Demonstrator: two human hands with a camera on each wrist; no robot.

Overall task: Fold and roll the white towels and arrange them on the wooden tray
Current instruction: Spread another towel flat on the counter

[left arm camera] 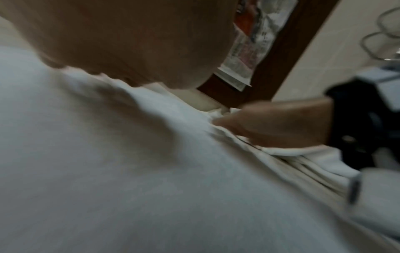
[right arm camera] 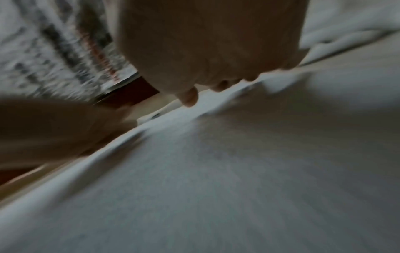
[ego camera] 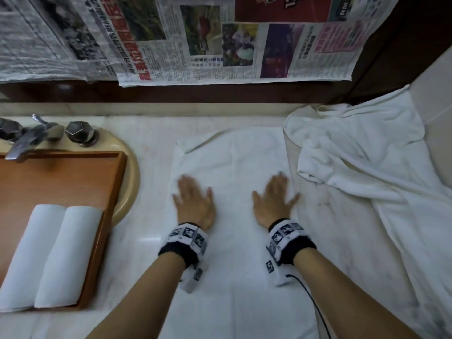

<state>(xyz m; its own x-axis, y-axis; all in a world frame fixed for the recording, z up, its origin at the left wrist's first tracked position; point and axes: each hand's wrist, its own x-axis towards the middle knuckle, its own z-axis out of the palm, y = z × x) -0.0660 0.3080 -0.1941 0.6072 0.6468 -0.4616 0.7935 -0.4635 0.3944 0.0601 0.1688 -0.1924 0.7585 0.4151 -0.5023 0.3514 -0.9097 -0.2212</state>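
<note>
Here, in the head view, a white towel (ego camera: 232,167) lies flat on the pale marble counter (ego camera: 151,133), its far left corner turned over and its near end running out of the picture. Bare counter shows beyond its far edge and along its left side. Just beside its right edge lies a crumpled heap of white towels (ego camera: 362,152). To the left, the wooden tray (ego camera: 102,192) sits over the basin (ego camera: 132,177), with two rolled towels (ego camera: 49,255) side by side at its near end and free wood beyond them. The left hand (ego camera: 194,201) and right hand (ego camera: 275,200) lie palm down on the flat towel, fingers spread and straight, gripping nothing.

In the left wrist view, blurred, the left hand (left arm camera: 129,39) presses flat on the towel (left arm camera: 151,171); the right hand (left arm camera: 275,123) touches cloth near the heap.

In the right wrist view, also blurred, the right hand (right arm camera: 205,42) rests on the towel (right arm camera: 238,171), fingertips (right arm camera: 190,98) extended.
</note>
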